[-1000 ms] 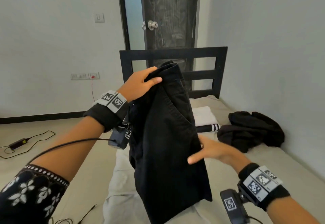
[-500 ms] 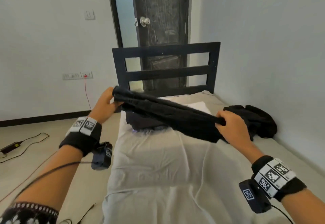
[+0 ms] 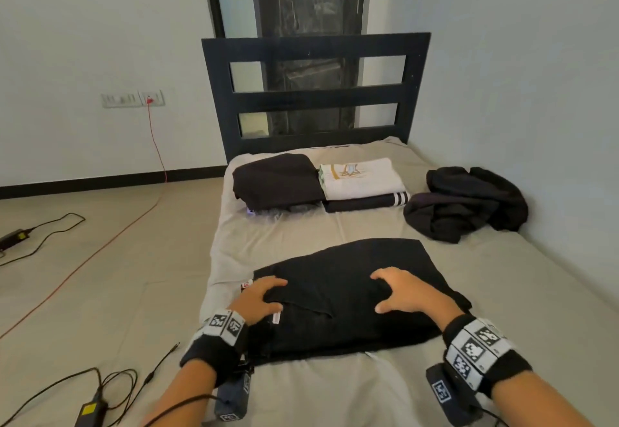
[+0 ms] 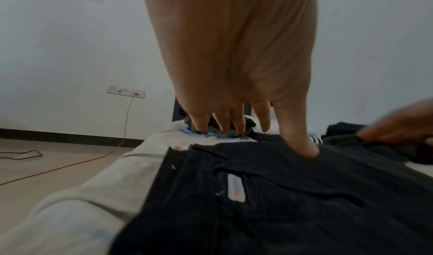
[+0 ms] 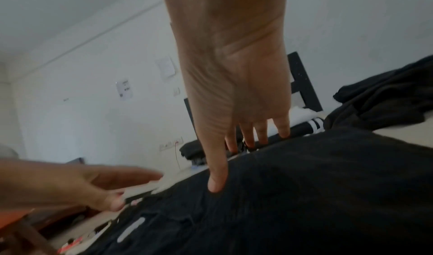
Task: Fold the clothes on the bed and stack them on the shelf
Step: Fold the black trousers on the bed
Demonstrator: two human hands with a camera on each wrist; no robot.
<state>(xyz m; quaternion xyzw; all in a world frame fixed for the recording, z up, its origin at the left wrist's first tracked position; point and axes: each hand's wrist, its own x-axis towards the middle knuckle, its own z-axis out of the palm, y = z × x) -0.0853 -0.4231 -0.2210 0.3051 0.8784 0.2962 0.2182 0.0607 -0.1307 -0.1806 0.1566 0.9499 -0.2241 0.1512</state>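
Black trousers (image 3: 348,279) lie folded flat on the near part of the bed (image 3: 335,389). My left hand (image 3: 259,297) rests on their left edge with fingers spread, beside a white label (image 4: 236,187). My right hand (image 3: 402,287) presses on the middle of the trousers (image 5: 304,194), fingers spread and bent a little. Neither hand grips the cloth. In the wrist views each thumb (image 4: 300,144) (image 5: 216,177) touches the dark fabric (image 4: 293,203) with the other fingers straight.
Near the black headboard (image 3: 315,48) lie a folded black garment (image 3: 278,180) and a folded white one (image 3: 361,178) on a black striped piece (image 3: 368,203). A crumpled black heap (image 3: 465,205) sits by the right wall. Cables and chargers (image 3: 90,406) lie on the floor at left.
The trousers, held up in the air by both hands, have come down and now lie flat on the bed. Both hands have let go and rest on top of them.
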